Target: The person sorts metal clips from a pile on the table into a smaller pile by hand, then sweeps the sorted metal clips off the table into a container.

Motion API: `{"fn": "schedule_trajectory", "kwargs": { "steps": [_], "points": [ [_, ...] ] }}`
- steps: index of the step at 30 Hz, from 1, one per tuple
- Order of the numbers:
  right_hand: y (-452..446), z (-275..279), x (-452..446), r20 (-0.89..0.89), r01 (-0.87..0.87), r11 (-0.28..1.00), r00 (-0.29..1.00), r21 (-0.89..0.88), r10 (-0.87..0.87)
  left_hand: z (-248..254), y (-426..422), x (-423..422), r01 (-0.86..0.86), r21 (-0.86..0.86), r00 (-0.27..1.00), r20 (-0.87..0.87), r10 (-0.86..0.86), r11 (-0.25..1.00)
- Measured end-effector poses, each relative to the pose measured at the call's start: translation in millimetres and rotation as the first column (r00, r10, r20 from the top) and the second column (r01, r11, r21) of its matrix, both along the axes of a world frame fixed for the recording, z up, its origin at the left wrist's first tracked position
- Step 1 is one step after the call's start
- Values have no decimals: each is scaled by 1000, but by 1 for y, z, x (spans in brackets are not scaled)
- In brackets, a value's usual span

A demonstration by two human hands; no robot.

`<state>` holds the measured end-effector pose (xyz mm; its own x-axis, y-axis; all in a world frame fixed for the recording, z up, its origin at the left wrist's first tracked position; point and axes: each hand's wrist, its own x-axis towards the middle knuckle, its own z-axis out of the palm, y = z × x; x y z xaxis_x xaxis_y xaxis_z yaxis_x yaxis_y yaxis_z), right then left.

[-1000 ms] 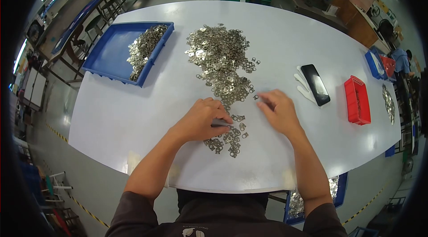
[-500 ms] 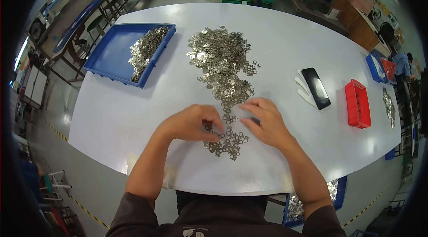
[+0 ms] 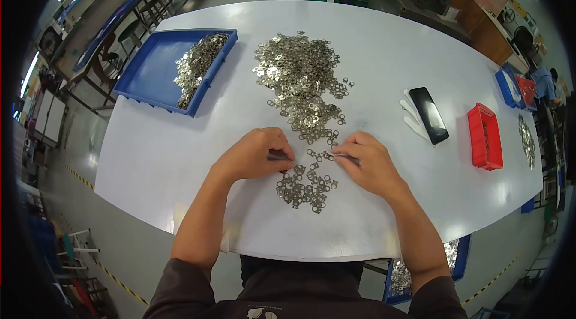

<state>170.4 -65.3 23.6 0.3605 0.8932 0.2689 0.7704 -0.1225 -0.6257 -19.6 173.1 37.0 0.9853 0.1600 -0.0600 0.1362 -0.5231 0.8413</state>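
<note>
A large pile of small flat metal ring tabs [image 3: 297, 67] runs down the middle of the white table. Below it lies a smaller loose group of the same ring tabs [image 3: 306, 190]. My left hand [image 3: 258, 154] is at the left of the gap between them, thumb and forefinger brought together; what they pinch, if anything, is hidden. Opposite it, my right hand [image 3: 366, 163] has its thumb and forefinger closed at the edge of a small ring tab [image 3: 327, 156]. A few more tabs lie between the two hands.
At the left stands a blue tray [image 3: 153, 70] partly filled with metal pieces. To the right are a phone [image 3: 429, 116], a white glove [image 3: 413, 116], a red basket [image 3: 485, 139] and another metal heap [image 3: 526, 142]. A second blue tray [image 3: 462, 265] sits below the table edge.
My left hand has moved up slightly from the small group, its fingers drawing together. My right fingers have closed to a pinch, and a few tabs now lie apart below the big pile.
</note>
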Motion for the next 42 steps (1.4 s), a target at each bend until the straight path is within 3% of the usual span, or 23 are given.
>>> {"fn": "schedule_trajectory", "kwargs": {
  "steps": [2,5,7,10,13,16,19,22,23,25,28,30,34,36,39,42],
  "points": [
    [-1,2,-1,-60,-12,996,998,-83,7,1,-1,0,21,68,1000,15,-22,997],
    [-1,-1,-6,11,-107,994,994,-3,107,2,-3,1,95,222,993,46,-108,971],
    [-3,3,-10,-30,-171,983,985,-63,169,3,-5,-1,152,290,984,45,-172,945],
    [-4,8,-9,-157,-216,972,967,-97,199,6,-8,-1,146,222,989,-10,-148,964],
    [-5,8,1,-197,-187,977,967,-106,163,-2,-15,5,-20,86,999,45,16,996],
    [-6,3,3,-127,-152,985,982,-87,141,-4,-25,9,-91,210,984,168,56,973],
    [-5,3,-2,-35,-182,982,983,-58,180,-9,-22,9,0,364,976,201,-79,931],
    [-4,8,-3,-72,-295,954,954,-56,290,0,-14,3,221,303,965,69,-253,927],
    [-5,8,-3,-107,-341,938,937,-57,334,1,-14,4,224,305,968,43,-248,926],
    [-7,6,3,-130,-190,980,975,-64,180,2,-16,3,224,303,973,-10,-232,926],
    [-3,0,12,-9,17,999,1000,-35,-17,-8,-25,8,-51,166,993,117,32,985],
    [-1,-1,9,31,102,994,994,-32,-101,-12,-30,11,-115,286,977,205,56,951],
    [0,-4,-1,24,-72,997,997,19,72,-10,-28,9,-42,385,970,239,-55,922],
    [1,-4,-1,-50,-94,995,994,43,96,-8,-20,7,32,300,977,193,-94,954],
    [7,-9,6,103,113,985,987,129,-127,-4,-13,6,-2,211,990,140,-28,978],
    [6,-13,9,168,106,988,978,111,-124,-7,-12,5,-57,219,991,134,28,974]
  ]
}}
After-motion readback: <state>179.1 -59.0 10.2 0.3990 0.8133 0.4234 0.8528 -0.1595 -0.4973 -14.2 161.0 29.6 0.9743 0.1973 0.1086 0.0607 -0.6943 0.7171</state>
